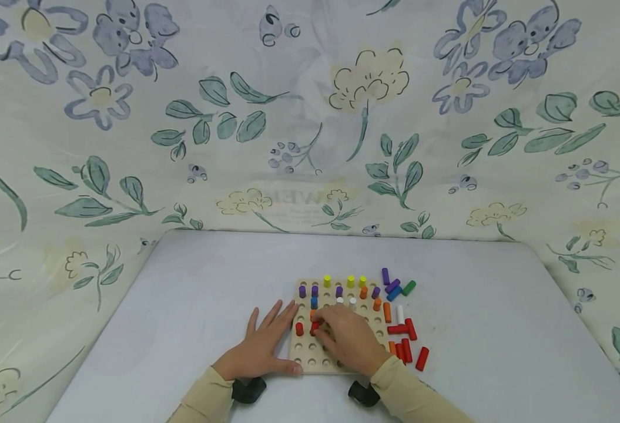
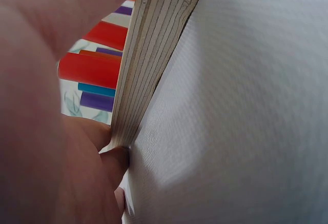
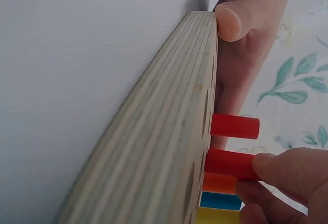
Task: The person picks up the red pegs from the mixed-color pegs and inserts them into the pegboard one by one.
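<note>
A light wooden pegboard with rows of round holes lies on the table, several coloured pegs standing in it. My left hand is spread along its left side, fingertips and thumb touching the edge. Over the board, my right hand pinches a red peg between thumb and fingers. That peg stands upright in a hole, beside another red peg to its left. Just behind it are an orange peg and a blue peg. The right hand hides part of the board.
Loose pegs lie right of the board: several red ones, a white one, a green one, and purple ones. A floral cloth hangs behind the white table. Dark wrist devices sit near both sleeves.
</note>
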A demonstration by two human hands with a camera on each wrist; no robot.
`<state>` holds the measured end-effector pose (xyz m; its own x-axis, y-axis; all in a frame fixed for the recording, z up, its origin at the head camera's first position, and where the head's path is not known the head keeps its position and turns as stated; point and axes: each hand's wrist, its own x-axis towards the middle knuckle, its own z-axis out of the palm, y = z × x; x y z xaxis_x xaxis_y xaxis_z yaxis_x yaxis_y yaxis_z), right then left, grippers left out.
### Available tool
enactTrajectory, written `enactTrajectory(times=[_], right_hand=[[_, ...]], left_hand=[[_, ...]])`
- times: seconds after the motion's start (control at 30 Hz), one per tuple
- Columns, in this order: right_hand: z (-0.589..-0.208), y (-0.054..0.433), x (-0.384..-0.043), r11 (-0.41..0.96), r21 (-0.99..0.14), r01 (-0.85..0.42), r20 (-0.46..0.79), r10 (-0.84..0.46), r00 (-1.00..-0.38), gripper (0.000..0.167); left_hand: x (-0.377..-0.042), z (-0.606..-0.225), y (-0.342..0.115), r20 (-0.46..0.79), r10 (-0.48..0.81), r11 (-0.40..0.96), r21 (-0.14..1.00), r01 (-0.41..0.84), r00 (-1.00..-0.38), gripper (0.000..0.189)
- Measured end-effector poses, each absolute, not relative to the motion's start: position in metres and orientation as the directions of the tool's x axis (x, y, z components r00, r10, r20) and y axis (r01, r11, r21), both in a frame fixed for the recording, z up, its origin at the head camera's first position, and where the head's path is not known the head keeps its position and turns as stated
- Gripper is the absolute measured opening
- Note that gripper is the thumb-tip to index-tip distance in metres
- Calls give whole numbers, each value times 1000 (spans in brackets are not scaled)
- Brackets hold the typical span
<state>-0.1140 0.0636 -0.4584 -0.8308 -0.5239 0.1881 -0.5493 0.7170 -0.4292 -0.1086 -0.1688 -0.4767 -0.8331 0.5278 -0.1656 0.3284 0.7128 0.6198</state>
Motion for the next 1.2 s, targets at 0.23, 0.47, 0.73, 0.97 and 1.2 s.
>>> enactTrajectory(times=[0.23, 0.47, 0.73, 0.97, 1.2], right_hand=[[-458, 63, -114, 707, -436, -557, 193, -531, -825, 24], [-459, 61, -114, 711, -430, -557, 186, -534, -825, 21], [-458, 59, -114, 720, -407, -562, 190, -535, -823, 23], [-459, 57, -113, 730, -390, -562, 195, -531, -825, 23], [-458, 56, -113, 740, -391, -547, 177, -523, -834, 25]], left_hand=[[-109, -477, -169, -171, 524, 718, 615, 325, -834, 116], [-110, -476, -168, -173, 520, 720, 615, 321, -836, 116], [-109, -476, -168, -180, 512, 725, 615, 310, -840, 117], [-109, -476, -168, -180, 509, 726, 615, 307, -842, 116], [-109, -477, -168, -177, 511, 720, 622, 307, -841, 116]])
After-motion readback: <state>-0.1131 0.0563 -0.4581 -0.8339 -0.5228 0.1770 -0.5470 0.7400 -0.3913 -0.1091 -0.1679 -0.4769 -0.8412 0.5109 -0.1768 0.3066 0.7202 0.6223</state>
